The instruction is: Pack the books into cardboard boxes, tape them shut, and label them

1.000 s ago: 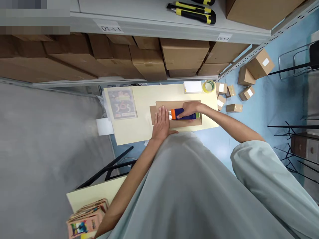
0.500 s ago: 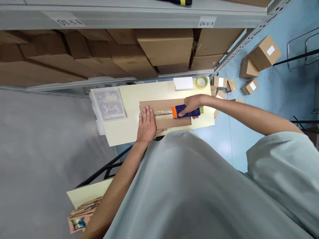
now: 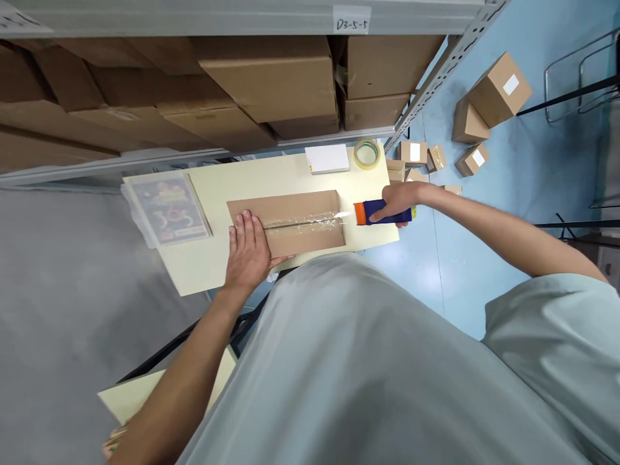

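Seen from above, a pale yellow table [image 3: 213,268] crossed the middle of the frame. At its left end lay a colourful book in clear plastic wrap [image 3: 167,208].

To the right of the book, the left hand [image 3: 249,250] lay flat with its fingers spread and gripped nothing. Its palm pressed on the left end of a flat cardboard box [image 3: 303,240]. The box sat at the centre of the table with its long axis running left to right across the frame. A strip of clear tape [image 3: 310,223] ran along its middle seam, also left to right, past the box's right edge.

Just beyond that edge, the right hand [image 3: 402,199] was closed around a tape dispenser [image 3: 375,212] with a dark blue body. The dispenser was near the table's right end, lengthwise in line with the seam. Its orange end pointed left toward the box.

Above the box, at the table's far edge, sat a white pad [image 3: 329,158] and a roll of tape [image 3: 367,153]. Large cartons [image 3: 271,77] filled the shelving along the top. Small sealed boxes [image 3: 498,87] lay on the blue floor at the upper right.
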